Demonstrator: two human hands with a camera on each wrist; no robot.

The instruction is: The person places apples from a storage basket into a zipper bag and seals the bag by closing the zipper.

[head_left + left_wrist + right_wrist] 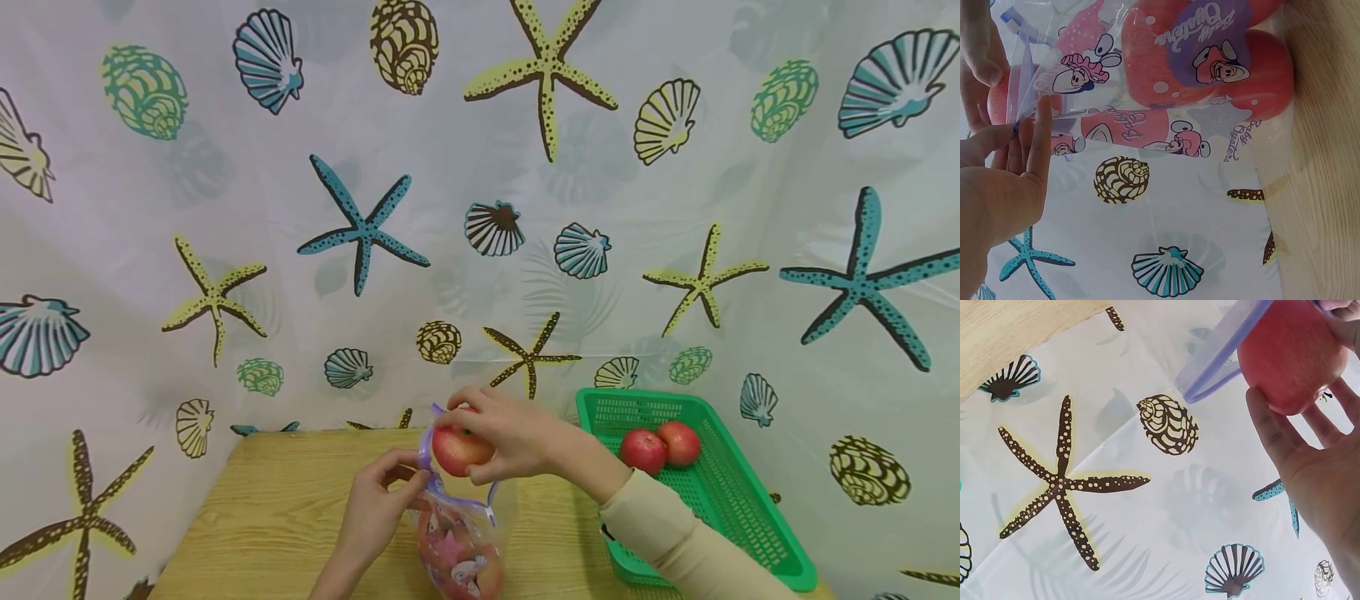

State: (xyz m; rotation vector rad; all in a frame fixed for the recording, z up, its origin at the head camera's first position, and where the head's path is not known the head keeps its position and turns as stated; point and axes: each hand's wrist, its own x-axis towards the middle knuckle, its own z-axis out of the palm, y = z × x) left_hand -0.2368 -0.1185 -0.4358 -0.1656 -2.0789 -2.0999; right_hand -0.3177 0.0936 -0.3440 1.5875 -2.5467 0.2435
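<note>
A wood-grain table (277,508) carries a green basket (738,487) along its right edge. A printed clear bag (450,550) stands midway between the side edges.

head view | bag (452,547): base cut off | basket (750,500): partly hidden (by sleeve (675,533))

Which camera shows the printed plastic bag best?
The left wrist view: the bag appears largest there, its cartoon print clear and red apples visible through it. The head view shows it smaller, low in frame; the right wrist view, only part of its purple rim.

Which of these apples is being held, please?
The apple in the right hand, at the mouth of the bag; the other apples lie inside it or in the green basket.
</note>
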